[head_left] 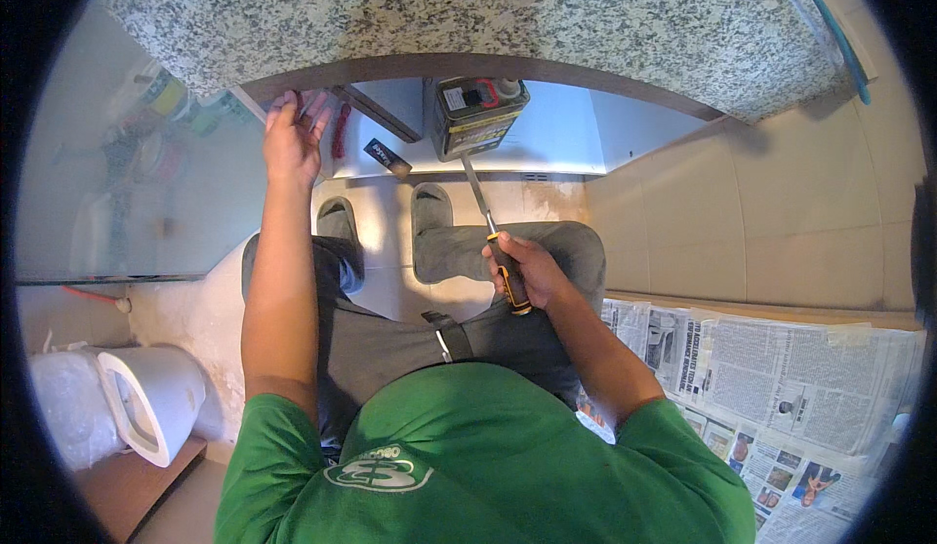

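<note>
My right hand (532, 266) grips a chisel (509, 271) by its black and yellow handle. The long flat metal blade points up and away, its tip just in front of a rectangular metal can (478, 120). Reaching into the left side of the cabinet under the counter, my left hand (295, 144) has its palm up and fingers apart; nothing shows in it. Beside it on the cabinet floor lie a bundle of red cord (341, 132) and a small black box (387, 157). A dark wooden strip (379, 115) stands between the cord and the can.
A speckled granite countertop (468, 17) with a brown lower edge overhangs the cabinet. A frosted glass panel (146, 193) is at the left, with a white toilet (156, 398) below it. Newspaper sheets (761, 378) cover a surface at the lower right. Tiled wall (781, 193) rises at the right.
</note>
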Demonstrator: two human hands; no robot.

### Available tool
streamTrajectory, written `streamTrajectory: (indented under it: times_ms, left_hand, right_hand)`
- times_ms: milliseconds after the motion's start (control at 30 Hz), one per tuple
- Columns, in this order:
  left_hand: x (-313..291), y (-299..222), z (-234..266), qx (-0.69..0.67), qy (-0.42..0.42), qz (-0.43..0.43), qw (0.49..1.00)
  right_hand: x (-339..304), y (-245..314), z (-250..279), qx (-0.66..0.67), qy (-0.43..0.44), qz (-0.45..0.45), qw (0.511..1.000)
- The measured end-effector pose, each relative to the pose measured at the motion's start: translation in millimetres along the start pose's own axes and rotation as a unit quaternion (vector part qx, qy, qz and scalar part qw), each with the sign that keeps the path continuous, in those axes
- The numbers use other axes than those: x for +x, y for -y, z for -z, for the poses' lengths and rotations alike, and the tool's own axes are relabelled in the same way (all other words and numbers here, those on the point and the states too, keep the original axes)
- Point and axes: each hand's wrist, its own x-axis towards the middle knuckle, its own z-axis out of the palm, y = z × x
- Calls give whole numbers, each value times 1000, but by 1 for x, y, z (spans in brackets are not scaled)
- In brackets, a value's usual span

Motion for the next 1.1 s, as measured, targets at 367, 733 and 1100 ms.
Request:
streamTrajectory:
  times_ms: [367, 733, 1100]
  left_hand:
    - [-7, -1, -6, 97, -39, -35, 994]
    - [-17, -5, -16, 90, -48, -55, 993]
    - [-16, -11, -14, -46, -37, 21, 998]
  right_hand:
    - [-2, 3, -10, -12, -36, -2, 999]
    - [3, -1, -3, 58, -10, 26, 998]
    - [2, 2, -11, 33, -34, 26, 999]
